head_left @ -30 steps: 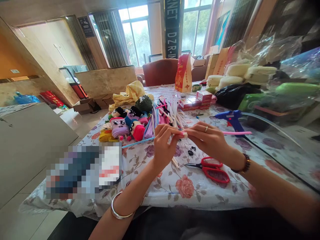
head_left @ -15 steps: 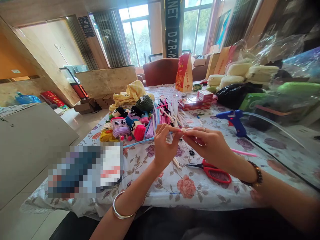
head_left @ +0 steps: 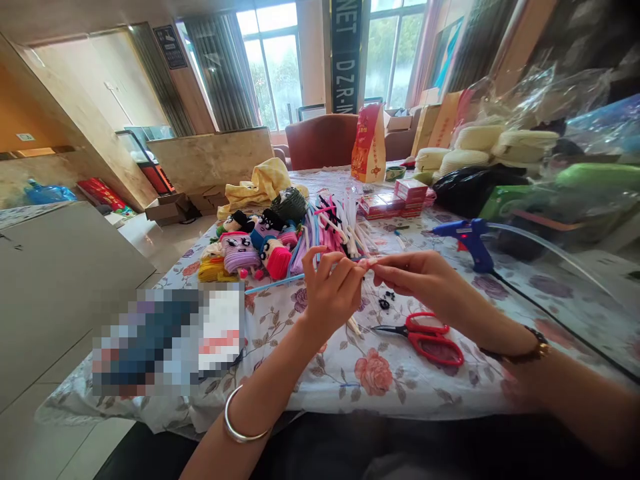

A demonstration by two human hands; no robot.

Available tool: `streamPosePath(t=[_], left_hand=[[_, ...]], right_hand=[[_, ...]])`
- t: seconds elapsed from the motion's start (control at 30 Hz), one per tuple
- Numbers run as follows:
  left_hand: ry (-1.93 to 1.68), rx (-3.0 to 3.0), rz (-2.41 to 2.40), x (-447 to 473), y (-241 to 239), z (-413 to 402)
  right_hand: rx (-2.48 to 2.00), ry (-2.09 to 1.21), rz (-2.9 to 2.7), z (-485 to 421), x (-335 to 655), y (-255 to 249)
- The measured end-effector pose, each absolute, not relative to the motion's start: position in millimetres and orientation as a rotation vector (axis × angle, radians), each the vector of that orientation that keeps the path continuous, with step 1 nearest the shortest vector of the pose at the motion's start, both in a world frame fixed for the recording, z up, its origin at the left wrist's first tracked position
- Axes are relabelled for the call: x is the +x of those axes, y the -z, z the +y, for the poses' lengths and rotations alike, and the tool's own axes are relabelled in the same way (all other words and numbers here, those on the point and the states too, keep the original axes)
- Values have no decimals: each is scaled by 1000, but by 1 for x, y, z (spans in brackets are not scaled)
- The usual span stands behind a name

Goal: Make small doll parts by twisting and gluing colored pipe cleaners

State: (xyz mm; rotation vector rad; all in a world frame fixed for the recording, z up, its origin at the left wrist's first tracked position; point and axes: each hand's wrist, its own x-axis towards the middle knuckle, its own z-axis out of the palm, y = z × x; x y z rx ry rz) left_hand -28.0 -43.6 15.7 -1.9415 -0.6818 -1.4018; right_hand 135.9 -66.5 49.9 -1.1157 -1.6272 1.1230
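My left hand (head_left: 333,290) is closed in a pinch, with its fingertips meeting those of my right hand (head_left: 420,273) above the table. A light-blue pipe cleaner (head_left: 275,285) slants out to the left from behind my left hand, in line with its fingertips. My right hand also pinches at this spot; a small pale-pink bit shows there, mostly hidden by the fingers. Below my right hand lie red-handled scissors (head_left: 435,340), blades pointing left. Small black curled pieces (head_left: 384,304) lie between the scissors and my fingers.
Behind my hands lie a bundle of coloured pipe cleaners (head_left: 335,230) and several fuzzy dolls (head_left: 240,255). A blue glue gun (head_left: 470,240) with a lit red light and cord stands on the right. Small red boxes (head_left: 387,203) and a paper bag (head_left: 368,143) stand farther back.
My right hand has turned slightly and its wrist has shifted right. A pink pipe cleaner that stuck out beyond it no longer shows. More black pieces and the scissors' upper handle are uncovered.
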Motion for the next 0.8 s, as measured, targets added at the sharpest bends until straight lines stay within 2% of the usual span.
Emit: streamPosePath(t=[0.37, 0.63, 0.8], left_hand=[[1107, -1789, -619, -23, -13, -48], [1057, -1937, -634, -21, -9, -44], [1189, -2079, -739, -23, -16, -47]], right_hand=[[-1003, -1385, -1342, -58, 132, -38], [-1087, -1157, -1446, -50, 140, -44], [-1106, -1065, -1502, -43, 146, -45]])
